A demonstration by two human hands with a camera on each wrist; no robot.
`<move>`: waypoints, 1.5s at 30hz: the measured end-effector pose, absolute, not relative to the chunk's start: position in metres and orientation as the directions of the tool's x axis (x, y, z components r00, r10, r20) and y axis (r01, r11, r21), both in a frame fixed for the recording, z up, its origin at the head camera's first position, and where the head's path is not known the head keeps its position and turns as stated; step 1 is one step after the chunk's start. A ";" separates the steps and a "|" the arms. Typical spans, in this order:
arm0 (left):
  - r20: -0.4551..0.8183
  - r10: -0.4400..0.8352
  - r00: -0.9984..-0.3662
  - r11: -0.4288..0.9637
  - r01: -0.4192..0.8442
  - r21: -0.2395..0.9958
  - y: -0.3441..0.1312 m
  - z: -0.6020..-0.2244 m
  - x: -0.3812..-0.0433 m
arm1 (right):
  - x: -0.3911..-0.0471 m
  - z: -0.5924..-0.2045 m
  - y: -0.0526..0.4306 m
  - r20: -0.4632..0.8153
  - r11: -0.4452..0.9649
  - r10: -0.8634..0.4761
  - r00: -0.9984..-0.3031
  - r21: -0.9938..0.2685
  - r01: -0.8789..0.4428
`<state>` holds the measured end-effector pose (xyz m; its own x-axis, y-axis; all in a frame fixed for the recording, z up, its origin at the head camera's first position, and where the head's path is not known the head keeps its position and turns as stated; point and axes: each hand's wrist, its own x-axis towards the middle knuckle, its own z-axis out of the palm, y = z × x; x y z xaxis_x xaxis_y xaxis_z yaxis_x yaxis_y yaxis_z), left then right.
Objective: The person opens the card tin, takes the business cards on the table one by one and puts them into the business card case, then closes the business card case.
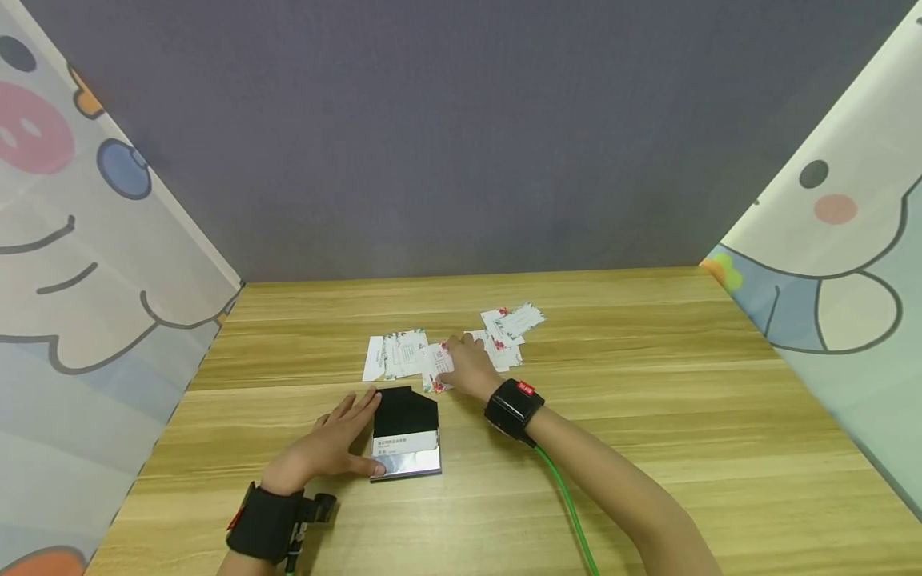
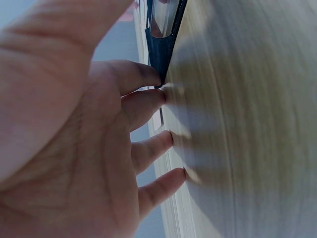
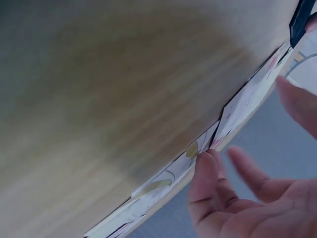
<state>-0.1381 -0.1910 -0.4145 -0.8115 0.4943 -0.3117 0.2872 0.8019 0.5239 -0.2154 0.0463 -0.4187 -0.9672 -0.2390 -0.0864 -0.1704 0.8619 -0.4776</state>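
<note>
My left hand [image 1: 327, 444] lies with spread fingers along the left side of an unfolded business card holder [image 1: 406, 412], the thumb on its lower edge and the index finger at its upper corner. A white card [image 1: 406, 442] shows between its black flap and silver part. In the left wrist view the fingertips [image 2: 165, 139] rest on the table. My right hand [image 1: 471, 370] reaches over the spread cards, fingertips on a white card with red flowers [image 1: 434, 364]. Seen from the right wrist, the thumb [image 3: 297, 101] stands apart from the bent fingers [image 3: 203, 183].
Left of the right hand lie white cards with leafy borders [image 1: 406, 354]. Further cards [image 1: 522, 320] overlap at the right and back. A grey panel [image 1: 461, 144] stands behind the wooden table [image 1: 648, 400]. A green cable [image 1: 569, 504] runs from the right wrist strap.
</note>
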 end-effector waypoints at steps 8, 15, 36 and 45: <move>-0.311 0.488 -0.816 0.807 0.284 0.518 -0.191 -0.414 -0.138 | -0.212 -0.420 0.041 -0.087 0.919 -0.188 -0.978 -0.367 -0.144; -0.311 0.494 -0.812 0.805 0.292 0.517 -0.191 -0.414 -0.139 | -0.210 -0.420 0.039 -0.111 0.928 -0.151 -0.982 -0.358 -0.102; -0.311 0.490 -0.814 0.805 0.286 0.520 -0.191 -0.416 -0.138 | -0.209 -0.415 0.043 -0.136 0.930 -0.112 -0.984 -0.362 -0.056; -0.304 0.489 -0.818 0.801 0.282 0.529 -0.191 -0.415 -0.137 | -0.210 -0.414 0.042 -0.143 0.919 -0.100 -0.985 -0.393 -0.037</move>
<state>-0.1372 -0.1909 -0.4150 -0.8175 0.4891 -0.3040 0.2823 0.8005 0.5287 -0.2103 0.0424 -0.4143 -0.9847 -0.1001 -0.1425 -0.0365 0.9189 -0.3929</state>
